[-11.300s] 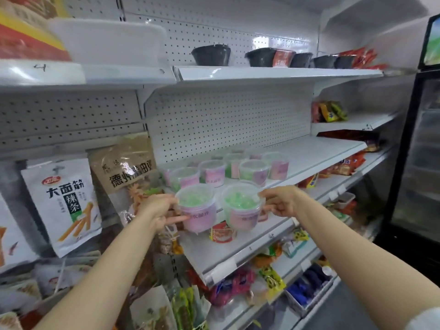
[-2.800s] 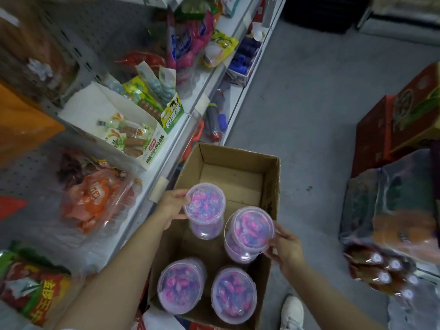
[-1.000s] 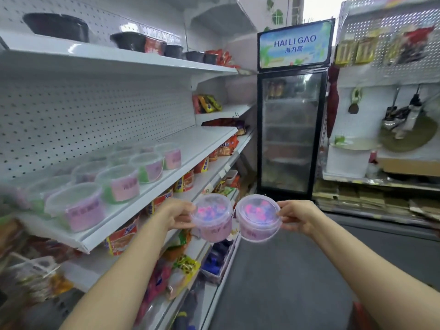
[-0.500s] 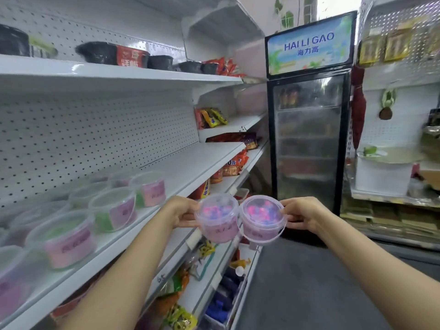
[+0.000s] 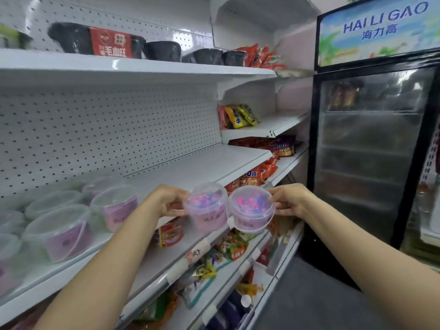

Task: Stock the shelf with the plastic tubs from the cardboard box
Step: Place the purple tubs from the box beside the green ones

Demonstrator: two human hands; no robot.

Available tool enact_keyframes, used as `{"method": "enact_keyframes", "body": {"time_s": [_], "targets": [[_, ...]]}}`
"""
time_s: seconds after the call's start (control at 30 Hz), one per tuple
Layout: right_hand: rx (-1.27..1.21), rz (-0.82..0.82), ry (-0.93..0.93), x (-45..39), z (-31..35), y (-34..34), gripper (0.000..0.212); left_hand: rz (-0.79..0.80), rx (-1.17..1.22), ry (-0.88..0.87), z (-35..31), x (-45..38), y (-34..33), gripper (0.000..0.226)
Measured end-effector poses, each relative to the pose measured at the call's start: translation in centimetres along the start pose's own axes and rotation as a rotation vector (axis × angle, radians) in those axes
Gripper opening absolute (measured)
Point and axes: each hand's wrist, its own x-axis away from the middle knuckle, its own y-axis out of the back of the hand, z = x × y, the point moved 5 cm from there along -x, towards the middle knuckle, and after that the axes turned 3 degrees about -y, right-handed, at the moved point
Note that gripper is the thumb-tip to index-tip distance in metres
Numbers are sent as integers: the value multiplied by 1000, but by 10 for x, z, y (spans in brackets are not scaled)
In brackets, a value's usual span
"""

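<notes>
The left hand (image 5: 166, 202) grips one plastic tub (image 5: 206, 206) by its side wall; the right hand (image 5: 289, 202) grips a second tub (image 5: 250, 211) likewise, both just off the shelf (image 5: 202, 167) front edge. The tubs appear light, rigid and smooth-walled: hold below the lid rim.

The white shelf (image 5: 195, 167) with its pegboard back carries a cluster of lidded plastic tubs (image 5: 59, 231) at its left end (pink-labelled, their contents blurred, perhaps green), standing upright and close together, while its right stretch shows bare white board.
</notes>
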Motion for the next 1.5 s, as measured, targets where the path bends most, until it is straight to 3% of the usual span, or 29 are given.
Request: {"method": "enact_keyframes", "body": {"time_s": [0.5,0.77,1.0,1.2,1.33,1.4,1.5], "targets": [[70,325,104,-178,87,-117,34,-444,20,-36,-37,-95,70,14],[221,506,107,-245,119,-170,38,-616,11,61,-37,-125,86,10],[293,655,63,-289,135,-210,41,-824,1,156,-41,-141,100,21],[227,699,113,-312,145,-238,41,-996,-6,132,-32,-145,108,20],[17,677,176,-313,129,-239,21,-1110,-64,1,-15,-139,97,17],[-42,672,216,-310,106,-225,28,-1130,-2,-146,-1,-126,68,42],[93,694,339,-294,69,-207,67,-1062,-31,-219,21,-117,25,91]]}}
